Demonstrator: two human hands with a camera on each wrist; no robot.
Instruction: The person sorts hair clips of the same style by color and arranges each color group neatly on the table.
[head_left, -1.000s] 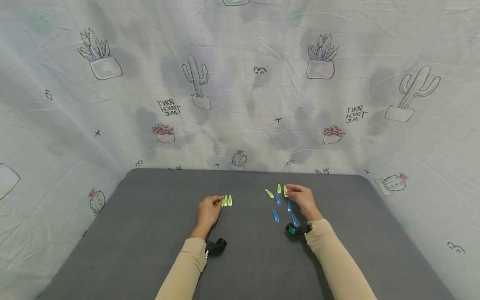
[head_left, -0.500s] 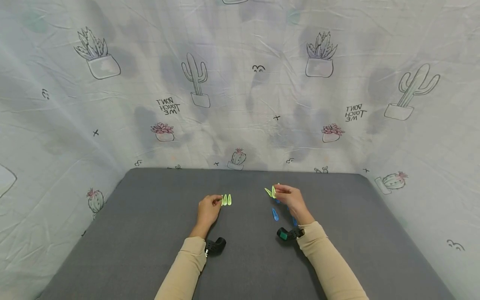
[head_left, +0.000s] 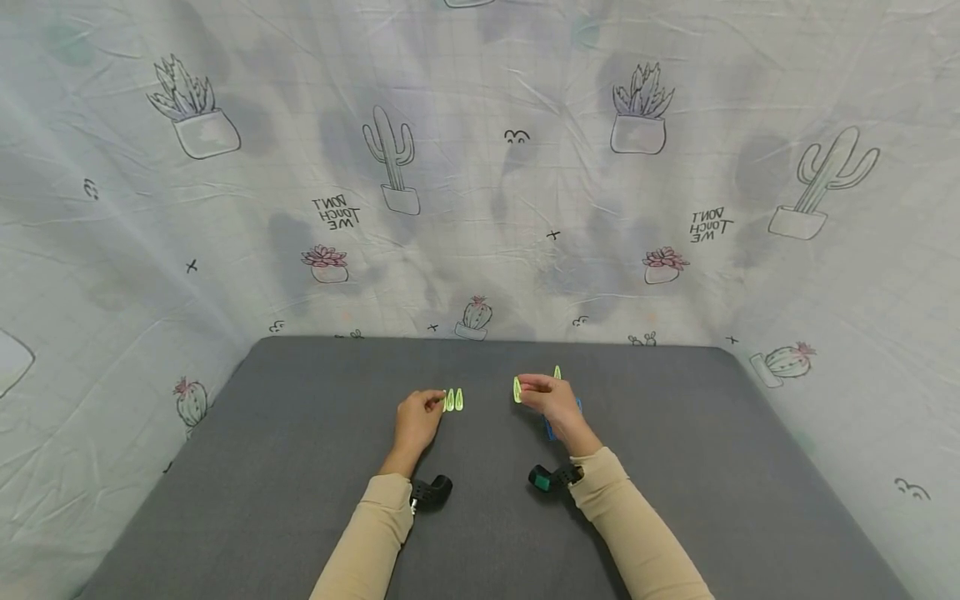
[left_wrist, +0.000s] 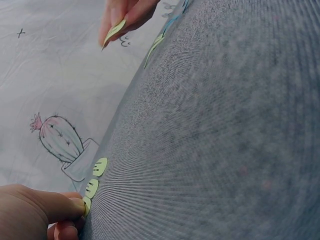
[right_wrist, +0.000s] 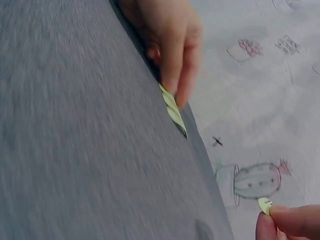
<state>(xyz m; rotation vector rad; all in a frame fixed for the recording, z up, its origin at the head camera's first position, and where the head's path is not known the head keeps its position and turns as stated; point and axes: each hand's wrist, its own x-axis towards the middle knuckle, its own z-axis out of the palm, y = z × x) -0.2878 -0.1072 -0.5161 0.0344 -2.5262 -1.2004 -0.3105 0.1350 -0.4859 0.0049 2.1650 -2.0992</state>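
My left hand (head_left: 417, 421) rests at the left end of a short row of yellow-green snap hair clips. Its thumb and finger pinch the end clip (left_wrist: 87, 206). Two more clips, the middle one (head_left: 451, 400) and the right one (head_left: 459, 399), lie side by side beside it. To the right of that row, my right hand (head_left: 555, 402) pinches another yellow-green hair clip (head_left: 517, 390), which the left wrist view shows raised above the table. The right wrist view has its fingertips (right_wrist: 287, 220) at the lower right, with the clip (right_wrist: 264, 204) protruding.
Behind my right hand lies a yellow-green clip (head_left: 557, 372). Blue hair clips (head_left: 550, 428) show partly from under that hand and wrist. The grey cloth-covered table (head_left: 480, 533) ends at a white printed curtain (head_left: 480, 208). Black wrist cameras (head_left: 432, 493) sit on both wrists.
My right hand has carried its yellow-green clip leftward from the scattered clips toward the row. It now covers some of the blue clips. My left hand stays at the row's end.
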